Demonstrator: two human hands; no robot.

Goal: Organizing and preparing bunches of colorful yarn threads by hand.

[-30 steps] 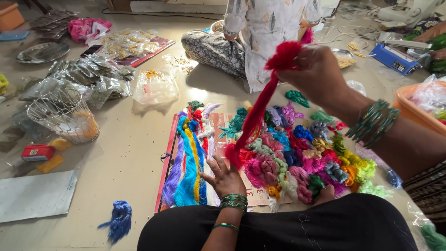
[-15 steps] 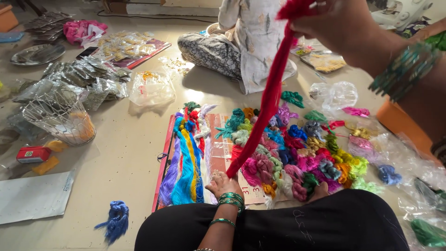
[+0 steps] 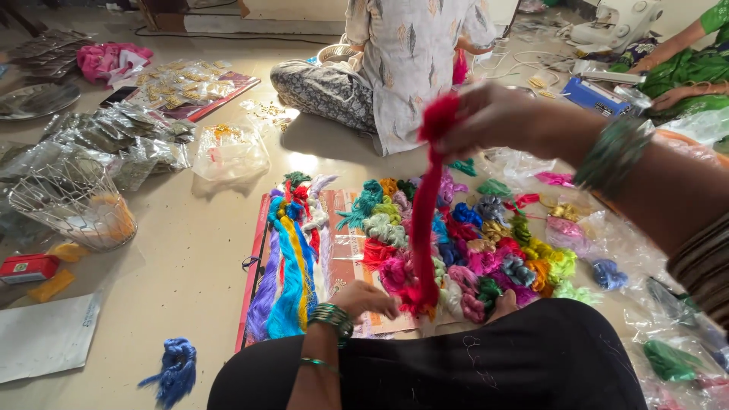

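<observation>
1. Thread first: the red skein [image 3: 427,220] looks feather-light and totally floppy, so it just hangs straight down from wherever it's pinched. Best grip is right at the bunched top end, I'd say; grab it mid-length and the strands would probably slip apart or tangle.
2. Right hand [image 3: 493,121] is up in the air, fingers closed tight around that top end.
3. Left hand [image 3: 368,300] is down low by the lap, fingers curled loosely at the bottom tip of the skein, touching it where it meets the pile. Green bangles [image 3: 330,315] on the wrist.
4. Looks-wise it's a long, bright red hank, fuzzy at the top and thinner through the middle.
5. Under it on the floor [image 3: 182,258]: a heap of small coloured skeins [image 3: 486,243], with long blue, purple and yellow hanks [image 3: 288,266] laid flat just beside.
6. Another person [image 3: 402,68] sits cross-legged beyond the pile, well apart.
</observation>
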